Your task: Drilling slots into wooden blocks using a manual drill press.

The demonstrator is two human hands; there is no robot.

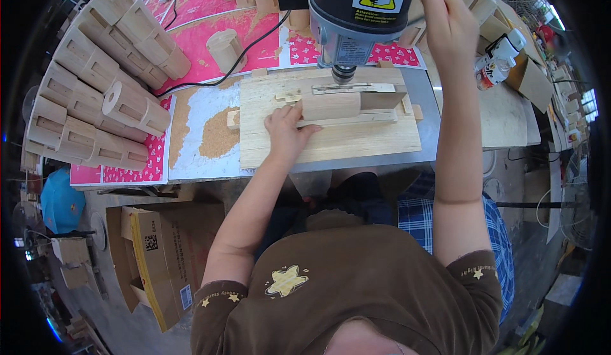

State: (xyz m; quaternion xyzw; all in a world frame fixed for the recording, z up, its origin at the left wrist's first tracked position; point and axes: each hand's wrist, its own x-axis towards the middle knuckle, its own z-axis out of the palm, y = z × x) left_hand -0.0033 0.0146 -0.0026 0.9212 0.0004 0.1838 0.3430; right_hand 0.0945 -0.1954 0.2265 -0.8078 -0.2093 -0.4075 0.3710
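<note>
Left hand: left hand (286, 129) lies flat on the wood block (331, 105), fingers spread over its left end, pressing rather than gripping.
Block: rounded piece, lying on its side in a wooden jig (331, 116), right under the drill chuck (344, 73).
Jig: sits on a plank board (331, 145), which rests on the grey table (428, 87).
Right hand: right hand (449, 21) raised beside the drill press (359, 11), up at the right of the head; blurred, fingers look curled, but what it grips I cannot tell.
Sawdust: sawdust (216, 140) heaped on the table just left of the board.
Stock: stacked wooden cylinders (102, 87) piled at far left on pink sheets.
Cable: black cable (235, 62) runs across the table from the drill.
Below table: cardboard box (159, 259) on the floor, lower left.
</note>
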